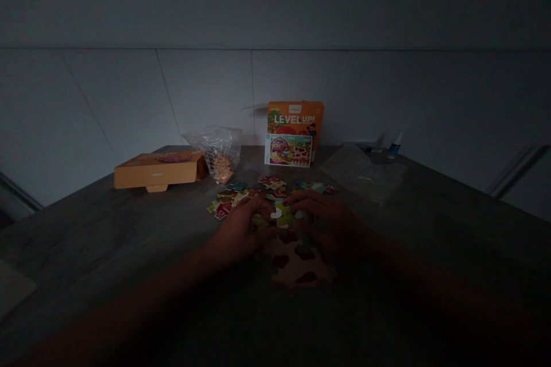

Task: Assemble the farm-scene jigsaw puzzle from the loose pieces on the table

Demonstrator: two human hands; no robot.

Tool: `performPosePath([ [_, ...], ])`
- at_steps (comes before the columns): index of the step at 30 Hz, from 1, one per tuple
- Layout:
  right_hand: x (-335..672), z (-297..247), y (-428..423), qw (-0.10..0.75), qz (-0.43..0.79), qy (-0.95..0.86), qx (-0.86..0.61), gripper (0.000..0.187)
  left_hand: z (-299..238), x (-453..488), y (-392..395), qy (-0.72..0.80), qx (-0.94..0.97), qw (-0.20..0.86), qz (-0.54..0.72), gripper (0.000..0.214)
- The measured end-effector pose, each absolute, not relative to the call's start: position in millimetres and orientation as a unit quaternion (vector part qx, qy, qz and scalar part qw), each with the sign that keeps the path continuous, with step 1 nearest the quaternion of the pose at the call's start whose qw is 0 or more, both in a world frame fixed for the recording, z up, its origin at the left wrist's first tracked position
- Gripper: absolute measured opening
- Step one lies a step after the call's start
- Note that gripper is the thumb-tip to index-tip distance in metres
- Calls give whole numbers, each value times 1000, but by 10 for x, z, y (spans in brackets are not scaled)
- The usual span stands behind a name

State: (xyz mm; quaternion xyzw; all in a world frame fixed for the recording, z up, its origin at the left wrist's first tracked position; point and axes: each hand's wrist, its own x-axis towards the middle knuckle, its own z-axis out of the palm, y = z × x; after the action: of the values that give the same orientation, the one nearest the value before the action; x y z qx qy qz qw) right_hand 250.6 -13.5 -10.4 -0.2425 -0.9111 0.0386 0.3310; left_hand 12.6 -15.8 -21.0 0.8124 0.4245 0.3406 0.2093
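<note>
My left hand point(243, 228) is closed, thumb and fingers pinching the edge of a dim greenish puzzle piece. Opposite it, my right hand point(331, 221) curls its fingers and thumb around the right side of a green and yellow puzzle piece point(284, 215). Below the hands lie joined puzzle pieces with a brown-spotted cow pattern point(297, 264). Loose puzzle pieces point(228, 202) are heaped beyond my left hand, and several more point(316, 187) lie past my right fingers. Dim light hides much of the fingertips.
A farm picture card point(288, 151) leans on an orange "LEVEL UP!" box point(295, 110) by the wall. Left of it are a clear bag with orange pieces point(221, 155) and an orange box lid point(157, 172). A clear plastic bag point(365, 175) and a small bottle point(395, 146) are at right.
</note>
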Motion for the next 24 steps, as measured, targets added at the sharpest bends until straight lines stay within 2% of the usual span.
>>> performPosePath([
  [2, 2531, -139, -94, 328, 29, -905, -270, 23, -207, 117, -136, 440, 815, 199, 319, 11],
  [8, 2598, -222, 4, 265, 35, -906, -328, 21, -235, 74, -66, 500, 817, 164, 237, 30],
  [14, 2574, -177, -62, 203, 75, -919, -329, 22, -205, 104, -107, 428, 867, 146, 209, 21],
  [24, 2704, 117, -152, 157, 66, -938, -303, 25, -95, 175, -253, 302, 906, 223, 195, 21],
])
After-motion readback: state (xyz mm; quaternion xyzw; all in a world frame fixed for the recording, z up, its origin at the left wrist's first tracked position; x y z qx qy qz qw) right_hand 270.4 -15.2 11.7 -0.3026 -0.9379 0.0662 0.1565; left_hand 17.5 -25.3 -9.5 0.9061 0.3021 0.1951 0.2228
